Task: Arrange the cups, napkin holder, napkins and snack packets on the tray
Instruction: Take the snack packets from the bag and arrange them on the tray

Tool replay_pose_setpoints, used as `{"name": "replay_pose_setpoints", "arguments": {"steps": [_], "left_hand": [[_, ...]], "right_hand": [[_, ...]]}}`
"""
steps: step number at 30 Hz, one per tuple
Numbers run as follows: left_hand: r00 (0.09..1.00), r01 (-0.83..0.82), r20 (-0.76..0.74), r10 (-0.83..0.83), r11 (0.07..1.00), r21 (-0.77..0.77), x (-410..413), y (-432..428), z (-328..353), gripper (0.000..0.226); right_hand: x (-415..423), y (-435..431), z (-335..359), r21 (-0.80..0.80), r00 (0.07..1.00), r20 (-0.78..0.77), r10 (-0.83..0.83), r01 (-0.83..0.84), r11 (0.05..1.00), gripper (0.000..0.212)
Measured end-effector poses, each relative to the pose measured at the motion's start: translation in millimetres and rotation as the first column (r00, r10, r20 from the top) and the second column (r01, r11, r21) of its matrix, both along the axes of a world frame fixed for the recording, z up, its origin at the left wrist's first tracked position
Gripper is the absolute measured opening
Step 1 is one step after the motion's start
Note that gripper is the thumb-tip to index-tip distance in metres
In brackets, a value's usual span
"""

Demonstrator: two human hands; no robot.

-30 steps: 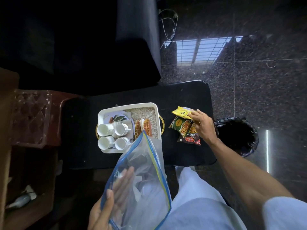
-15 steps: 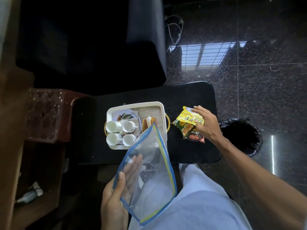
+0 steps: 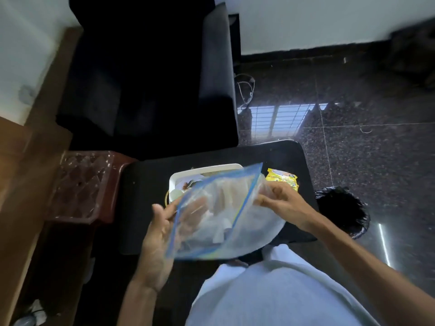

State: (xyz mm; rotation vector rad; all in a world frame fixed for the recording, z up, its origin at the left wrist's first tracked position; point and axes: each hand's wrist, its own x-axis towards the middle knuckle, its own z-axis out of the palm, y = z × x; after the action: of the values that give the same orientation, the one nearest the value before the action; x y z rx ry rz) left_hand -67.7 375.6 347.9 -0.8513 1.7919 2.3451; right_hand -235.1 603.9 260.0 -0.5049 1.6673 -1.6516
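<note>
A clear zip bag [image 3: 219, 212] with blue and yellow edges hangs over the black table, held by both hands. My left hand [image 3: 160, 234] grips its left side from below. My right hand [image 3: 280, 203] pinches its right edge. The bag hides most of the white tray [image 3: 207, 169]; only the tray's far rim, a bit of a white cup [image 3: 176, 193] and a napkin corner show. A yellow snack packet [image 3: 282, 180] lies on the table right of the tray, just beyond my right hand. The napkin holder and other packets are hidden.
The black table [image 3: 146, 203] stands in front of a dark armchair [image 3: 150, 74]. A red-brown stand with a glass dish [image 3: 80, 184] sits to the left. A black-lined bin [image 3: 343, 210] is at the table's right end on the glossy dark floor.
My right hand left the snack packets and took hold of the bag's right edge. The bag was lifted up over the tray. The camera tilted upward.
</note>
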Motion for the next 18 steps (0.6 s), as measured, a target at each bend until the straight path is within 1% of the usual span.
{"name": "replay_pose_setpoints", "arguments": {"steps": [1, 3, 4, 5, 6, 7, 9, 11, 12, 13, 14, 16, 18], "left_hand": [[0.999, 0.029, -0.033, -0.030, 0.999, -0.040, 5, -7, -3, 0.087], [0.995, 0.096, -0.023, -0.101, 0.985, -0.147, 14, -13, -13, 0.084], [0.993, 0.115, 0.003, -0.116, 0.983, -0.142, 17, -11, -19, 0.084], [0.994, 0.109, 0.038, -0.105, 0.988, -0.105, 19, -7, -25, 0.086], [0.994, 0.088, 0.075, -0.085, 0.995, -0.047, 21, -2, -32, 0.087], [0.992, 0.069, 0.100, -0.071, 0.997, 0.031, 21, 4, -36, 0.082], [0.992, 0.073, 0.083, -0.094, 0.972, 0.225, 20, 17, -44, 0.071], [0.994, 0.066, 0.049, -0.093, 0.916, 0.396, 18, 29, -51, 0.073], [0.997, 0.047, 0.038, -0.073, 0.884, 0.465, 16, 34, -53, 0.076], [0.999, 0.016, 0.033, -0.037, 0.872, 0.489, 14, 38, -56, 0.080], [0.999, -0.027, 0.034, 0.012, 0.885, 0.465, 13, 40, -61, 0.080], [0.993, -0.118, 0.057, 0.105, 0.939, 0.322, 13, 42, -71, 0.080], [0.992, -0.126, 0.038, 0.121, 0.971, 0.205, 17, 40, -80, 0.075]], "right_hand": [[8, -3, 2, -0.034, 0.995, 0.032, -0.099, 0.100, 0.994, 0.012], [25, -11, 7, -0.099, 0.963, 0.108, -0.246, 0.257, 0.961, 0.011], [34, -16, 9, -0.123, 0.942, 0.146, -0.302, 0.320, 0.939, 0.015], [42, -21, 11, -0.140, 0.914, 0.193, -0.357, 0.385, 0.912, 0.022], [49, -27, 15, -0.146, 0.878, 0.239, -0.414, 0.454, 0.879, 0.028], [56, -34, 17, -0.141, 0.840, 0.282, -0.464, 0.514, 0.846, 0.032], [70, -49, 20, -0.120, 0.789, 0.340, -0.512, 0.576, 0.808, 0.032], [82, -61, 23, -0.112, 0.757, 0.433, -0.490, 0.584, 0.804, 0.033], [89, -66, 21, -0.105, 0.730, 0.509, -0.456, 0.578, 0.809, 0.037], [94, -68, 22, -0.089, 0.697, 0.588, -0.411, 0.560, 0.823, 0.041], [102, -73, 21, -0.070, 0.676, 0.641, -0.364, 0.524, 0.849, 0.042], [117, -79, 16, -0.044, 0.660, 0.683, -0.313, 0.465, 0.884, 0.034], [126, -81, 13, 0.054, 0.642, 0.671, -0.370, 0.455, 0.889, 0.020]]}}
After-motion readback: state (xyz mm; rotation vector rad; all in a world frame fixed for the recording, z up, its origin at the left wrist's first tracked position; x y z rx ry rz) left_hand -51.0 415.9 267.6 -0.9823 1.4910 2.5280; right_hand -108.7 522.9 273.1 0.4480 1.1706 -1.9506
